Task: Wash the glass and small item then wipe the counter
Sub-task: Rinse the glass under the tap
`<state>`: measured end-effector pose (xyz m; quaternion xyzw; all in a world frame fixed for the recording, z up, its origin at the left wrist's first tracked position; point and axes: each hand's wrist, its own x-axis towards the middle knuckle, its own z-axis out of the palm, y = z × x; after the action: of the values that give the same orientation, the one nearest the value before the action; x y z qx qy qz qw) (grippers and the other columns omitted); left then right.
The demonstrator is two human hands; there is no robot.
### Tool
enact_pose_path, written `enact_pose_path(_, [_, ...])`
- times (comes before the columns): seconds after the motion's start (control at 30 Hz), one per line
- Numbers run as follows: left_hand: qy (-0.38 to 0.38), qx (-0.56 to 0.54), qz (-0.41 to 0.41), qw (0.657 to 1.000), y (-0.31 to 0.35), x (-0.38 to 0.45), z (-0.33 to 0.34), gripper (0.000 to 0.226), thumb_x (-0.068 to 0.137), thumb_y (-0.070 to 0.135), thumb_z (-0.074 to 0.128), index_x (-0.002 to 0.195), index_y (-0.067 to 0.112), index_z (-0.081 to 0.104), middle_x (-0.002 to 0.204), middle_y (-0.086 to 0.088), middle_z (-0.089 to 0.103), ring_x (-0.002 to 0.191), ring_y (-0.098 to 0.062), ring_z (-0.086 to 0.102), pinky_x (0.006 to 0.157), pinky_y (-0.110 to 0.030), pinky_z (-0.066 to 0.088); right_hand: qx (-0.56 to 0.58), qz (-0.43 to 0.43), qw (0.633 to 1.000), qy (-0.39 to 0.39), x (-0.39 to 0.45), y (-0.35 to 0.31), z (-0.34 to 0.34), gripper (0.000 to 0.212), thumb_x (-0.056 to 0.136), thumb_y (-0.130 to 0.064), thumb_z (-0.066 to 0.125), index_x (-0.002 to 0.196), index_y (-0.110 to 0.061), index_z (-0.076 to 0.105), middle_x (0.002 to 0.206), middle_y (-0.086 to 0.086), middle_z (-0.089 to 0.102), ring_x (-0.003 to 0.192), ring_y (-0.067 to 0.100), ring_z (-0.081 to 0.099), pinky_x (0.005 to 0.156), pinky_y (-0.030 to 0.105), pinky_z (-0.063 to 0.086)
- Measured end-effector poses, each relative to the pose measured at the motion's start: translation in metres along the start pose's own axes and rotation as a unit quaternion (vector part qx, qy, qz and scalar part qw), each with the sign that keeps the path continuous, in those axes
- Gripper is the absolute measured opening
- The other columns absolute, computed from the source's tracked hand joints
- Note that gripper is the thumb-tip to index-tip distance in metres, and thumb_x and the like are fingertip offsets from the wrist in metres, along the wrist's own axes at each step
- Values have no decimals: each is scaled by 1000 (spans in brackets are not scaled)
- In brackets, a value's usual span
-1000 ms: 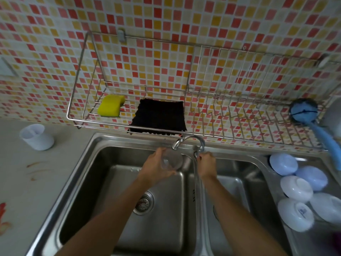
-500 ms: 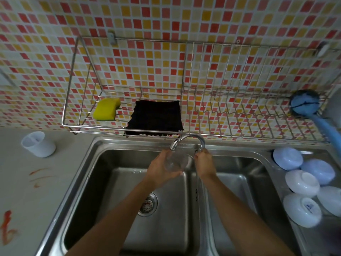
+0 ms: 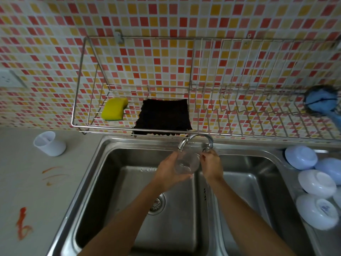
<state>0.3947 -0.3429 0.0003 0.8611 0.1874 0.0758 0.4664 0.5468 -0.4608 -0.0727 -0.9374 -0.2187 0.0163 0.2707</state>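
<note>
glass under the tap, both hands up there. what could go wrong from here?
1. The left hand alone grips the clear glass over the steel sink; once wet it may slip and chip.
2. The glass rim sits right beside the faucet spout; lifting it could knock the two together.
3. The right hand is at the tap base; opening it hard may splash the counter.

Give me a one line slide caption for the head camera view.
Left hand holds a clear glass under the faucet while the right hand reaches its base.
</note>
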Motion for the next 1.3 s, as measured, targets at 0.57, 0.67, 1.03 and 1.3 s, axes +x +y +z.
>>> enact_pose_path(0.57, [26, 24, -15, 999, 9, 7, -5, 66, 63, 43, 86, 116, 29, 50, 107, 13, 62, 98, -7, 60, 79, -17, 48, -16, 28, 999, -9, 0, -6, -10, 15, 92, -16, 62, 97, -7, 72, 105, 11, 65, 90, 25, 67, 80, 37, 57])
enact_pose_path(0.67, [39, 10, -23, 999, 8, 7, -7, 69, 61, 41, 88, 118, 29, 50, 107, 13, 63, 97, -7, 61, 79, -15, 49, -24, 30, 999, -12, 0, -7, -11, 15, 92, -17, 61, 97, -9, 72, 105, 10, 65, 89, 25, 67, 78, 35, 57])
enact_pose_path(1.03, [33, 18, -37, 999, 7, 9, -9, 73, 62, 40, 88, 122, 26, 49, 107, 12, 61, 98, -9, 61, 75, -14, 47, -34, 23, 999, -5, -2, -8, -10, 13, 91, -17, 63, 94, -10, 74, 101, 9, 66, 84, 23, 67, 76, 35, 58])
enact_pose_path(1.3, [9, 24, -51, 998, -7, -8, 7, 75, 59, 42, 89, 122, 24, 52, 105, 13, 64, 96, -7, 62, 77, -16, 52, -34, 24, 999, 4, -2, -7, -12, 12, 90, -19, 65, 94, -12, 74, 98, 9, 67, 80, 23, 68, 74, 36, 59])
